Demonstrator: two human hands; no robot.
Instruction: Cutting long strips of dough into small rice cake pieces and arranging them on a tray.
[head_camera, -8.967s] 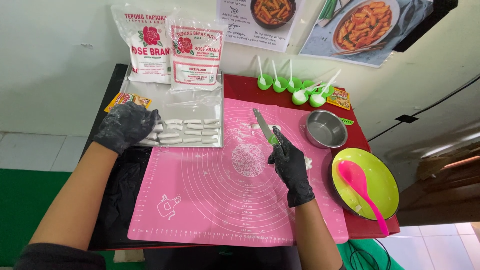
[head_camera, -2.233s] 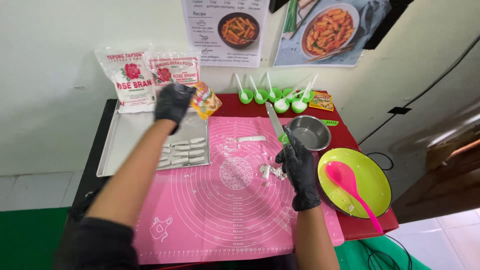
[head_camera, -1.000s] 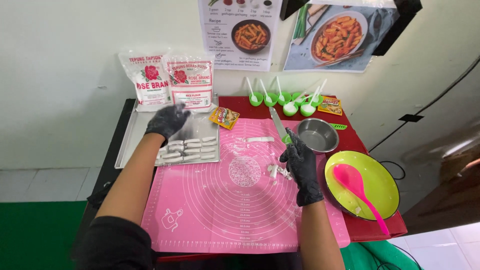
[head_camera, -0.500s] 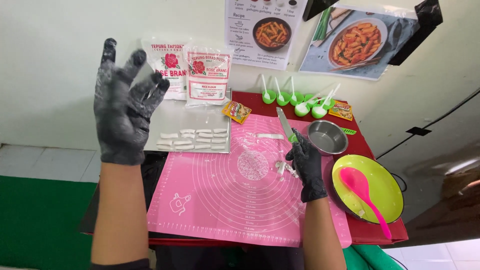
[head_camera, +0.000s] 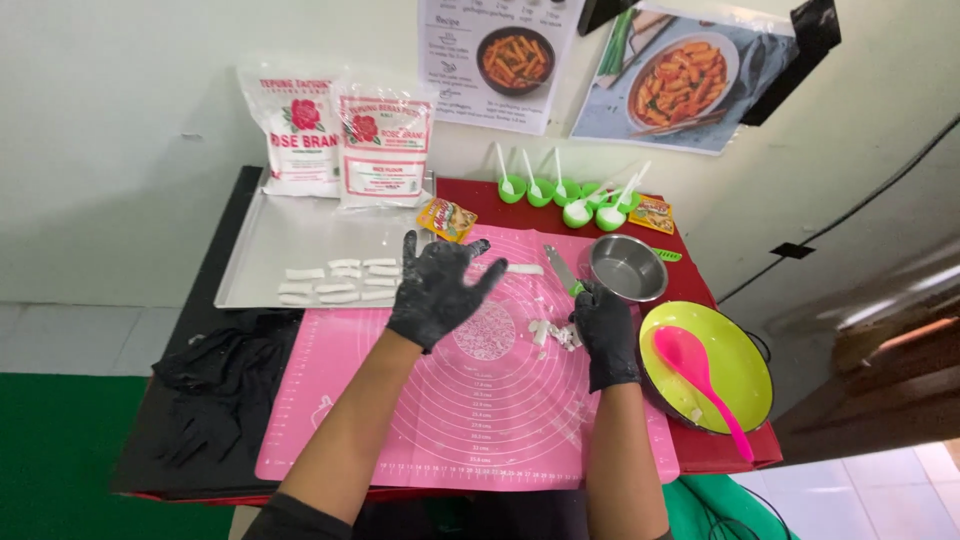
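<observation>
Right hand clamps green-handled steel knife beside white dough pieces; left hand spread, empty. Cut squarely on pink silicone mat.

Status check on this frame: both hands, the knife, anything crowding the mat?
Left hand open, raised above pink mat. Right hand grips knife. Dough pieces beside it; steel bowl close.

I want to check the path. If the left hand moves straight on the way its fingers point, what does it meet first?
The left hand, open and raised above the pink mat, points toward the wall. First in that line seems the small orange packet; height is unclear, so it might pass over it.
</observation>
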